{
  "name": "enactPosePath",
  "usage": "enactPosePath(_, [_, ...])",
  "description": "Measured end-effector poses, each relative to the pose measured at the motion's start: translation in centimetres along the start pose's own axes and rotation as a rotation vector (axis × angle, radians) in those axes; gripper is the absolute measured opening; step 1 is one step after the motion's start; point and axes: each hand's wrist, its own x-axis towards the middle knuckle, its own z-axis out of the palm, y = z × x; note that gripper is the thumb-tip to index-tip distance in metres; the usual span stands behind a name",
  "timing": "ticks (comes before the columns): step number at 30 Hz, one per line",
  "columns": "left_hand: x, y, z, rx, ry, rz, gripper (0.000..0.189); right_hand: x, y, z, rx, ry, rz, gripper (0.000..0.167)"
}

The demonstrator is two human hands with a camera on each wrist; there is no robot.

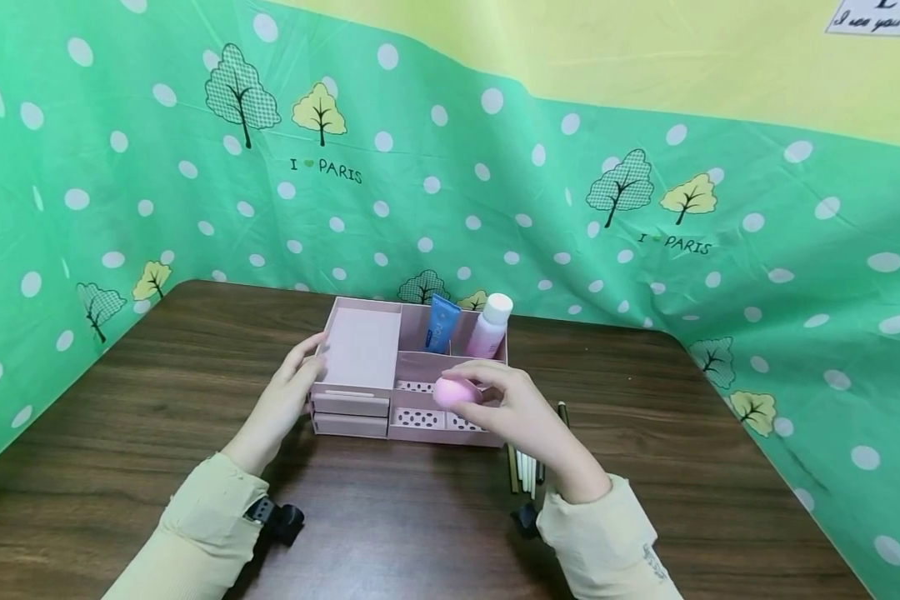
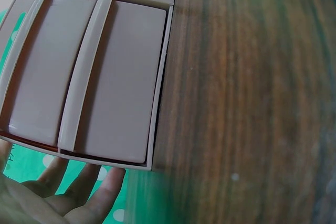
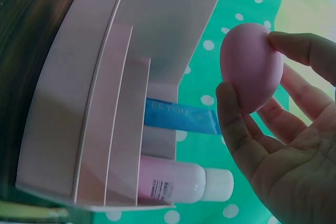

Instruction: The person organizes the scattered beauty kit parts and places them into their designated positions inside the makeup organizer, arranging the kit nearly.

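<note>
Between thumb and fingers my right hand (image 1: 506, 396) pinches a pink egg-shaped makeup sponge (image 3: 252, 67), held over the front compartments of a pale pink desk organizer (image 1: 360, 342). My left hand (image 1: 288, 387) rests against the organizer's left side, its fingertips (image 2: 113, 179) right at the side wall. Two shut drawers (image 2: 118, 82) fill the organizer's lower left front. A blue tube (image 1: 442, 323) stands in a rear compartment, and beside it leans a pink bottle with a white cap (image 1: 491, 327). The front compartments (image 1: 418, 418) have floors with dark oval holes.
Several slim pens or sticks (image 1: 525, 471), some white and some dark, lie on the brown wooden table (image 1: 405, 533) under the right forearm. Behind the table hangs a green and yellow cloth (image 1: 420, 200) with dots and trees. Each wrist wears a black camera.
</note>
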Motion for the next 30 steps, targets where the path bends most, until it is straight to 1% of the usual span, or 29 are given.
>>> enactPosePath(7, [0.0, -0.1, 0.0, -0.002, -0.006, -0.002, 0.053, 0.8, -0.2, 0.8, 0.002, -0.017, -0.018, 0.033])
enactPosePath(14, [0.0, -0.1, 0.0, -0.006, -0.001, -0.006, 0.052, 1.5, -0.1, 1.6, -0.011, -0.011, -0.009, 0.033])
enactPosePath(19, [0.1, -0.1, 0.0, 0.006, 0.005, -0.004, 0.052, 1.9, 0.1, 2.1, -0.007, -0.011, -0.017, 0.032])
enactPosePath(25, [0.3, -0.2, 0.0, 0.011, 0.011, -0.002, 0.052, 2.1, 0.1, 2.6, -0.007, -0.007, 0.032, 0.034])
enactPosePath(30, [0.2, -0.3, 0.0, 0.004, 0.003, 0.003, 0.053, 2.4, 0.5, 3.2, -0.013, 0.000, 0.029, 0.032])
